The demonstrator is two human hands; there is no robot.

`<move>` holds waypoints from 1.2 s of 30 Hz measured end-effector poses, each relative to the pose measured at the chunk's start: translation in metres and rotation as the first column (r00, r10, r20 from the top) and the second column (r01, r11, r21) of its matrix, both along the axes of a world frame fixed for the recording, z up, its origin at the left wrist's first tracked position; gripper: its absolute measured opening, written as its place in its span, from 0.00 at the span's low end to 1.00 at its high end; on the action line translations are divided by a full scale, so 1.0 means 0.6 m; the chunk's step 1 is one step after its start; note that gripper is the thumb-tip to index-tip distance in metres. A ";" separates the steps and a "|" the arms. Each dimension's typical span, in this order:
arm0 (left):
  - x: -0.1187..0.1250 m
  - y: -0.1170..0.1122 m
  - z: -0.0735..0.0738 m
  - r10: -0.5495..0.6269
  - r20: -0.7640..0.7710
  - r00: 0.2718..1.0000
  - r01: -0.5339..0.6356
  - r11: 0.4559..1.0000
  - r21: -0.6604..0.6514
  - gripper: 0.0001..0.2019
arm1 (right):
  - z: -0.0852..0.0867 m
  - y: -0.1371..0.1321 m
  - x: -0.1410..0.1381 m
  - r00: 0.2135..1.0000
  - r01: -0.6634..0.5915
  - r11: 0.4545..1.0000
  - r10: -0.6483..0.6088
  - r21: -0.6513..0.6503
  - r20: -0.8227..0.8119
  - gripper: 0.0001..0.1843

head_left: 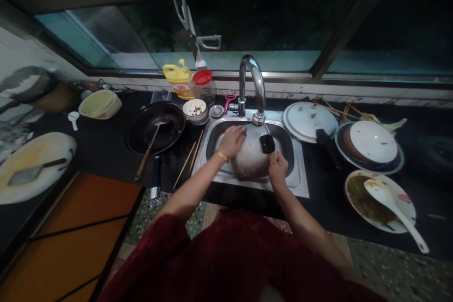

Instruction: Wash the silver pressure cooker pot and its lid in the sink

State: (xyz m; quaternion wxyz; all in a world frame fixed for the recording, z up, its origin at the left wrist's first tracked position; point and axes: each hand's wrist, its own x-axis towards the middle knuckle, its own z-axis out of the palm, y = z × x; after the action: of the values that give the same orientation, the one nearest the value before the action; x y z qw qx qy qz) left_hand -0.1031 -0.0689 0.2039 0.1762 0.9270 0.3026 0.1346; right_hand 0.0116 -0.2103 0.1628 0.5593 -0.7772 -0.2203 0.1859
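A metal pot (252,155) lies tilted in the steel sink (290,151), beneath the curved faucet (262,89). A black fitting (267,143) sticks out from its right side. My right hand (278,168) is closed on the pot's edge just below that fitting. Against the upper left of the pot rests my left hand (231,141), a yellow band at its wrist, with the fingers stretched out. Something small and dark shows at those fingertips; I cannot tell what it is. The left palm is hidden.
Left of the sink are chopsticks (191,158), a black wok (136,130) with a spatula (153,141), and stacked bowls (196,112). To the right are a pot lid (309,120), stacked dishes (373,141) and a soup bowl (370,203) with a white ladle (396,212). A yellow jug (177,78) stands behind.
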 end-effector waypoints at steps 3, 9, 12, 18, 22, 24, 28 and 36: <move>-0.032 -0.086 0.000 -0.109 -0.001 0.994 0.107 0.979 0.171 0.22 | -0.001 0.003 0.004 0.999 -0.034 0.999 0.034 0.009 -0.030 0.22; 0.016 0.034 0.020 0.014 -0.207 0.978 -0.020 0.999 -0.029 0.20 | 0.006 0.013 -0.009 0.997 -0.070 0.997 0.071 0.016 -0.012 0.21; 0.015 0.002 0.019 -0.034 -0.146 0.989 0.049 0.994 0.100 0.20 | 0.009 0.016 -0.011 0.999 -0.033 0.999 0.033 0.013 -0.016 0.21; -0.006 -0.076 0.017 -0.098 -0.125 0.987 0.122 0.973 0.197 0.22 | 0.006 0.017 -0.012 0.996 -0.065 0.997 0.067 0.045 -0.058 0.21; 0.051 0.039 0.032 -0.026 -0.218 0.976 0.011 0.997 -0.072 0.20 | 0.006 0.020 -0.006 0.997 -0.052 0.998 0.054 0.035 -0.060 0.22; 0.051 0.038 0.031 -0.047 -0.168 0.985 0.035 0.997 -0.075 0.19 | 0.005 0.020 -0.001 0.997 -0.027 0.999 0.029 0.030 -0.071 0.22; -0.017 -0.084 0.009 -0.211 0.005 0.977 0.209 0.968 0.136 0.22 | 0.001 0.016 0.002 0.991 -0.014 0.998 0.022 0.063 -0.135 0.23; 0.023 0.084 -0.029 0.174 0.178 0.968 -0.083 0.900 -0.428 0.18 | -0.006 0.014 0.003 0.997 -0.005 0.999 0.008 0.042 -0.078 0.23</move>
State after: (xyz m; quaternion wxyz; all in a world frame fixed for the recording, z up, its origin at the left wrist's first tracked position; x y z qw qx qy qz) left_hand -0.0895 -0.0183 0.1863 0.3920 0.8260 0.3646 0.1763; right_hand 0.0136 -0.2018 0.1591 0.5828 -0.7569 -0.2046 0.2134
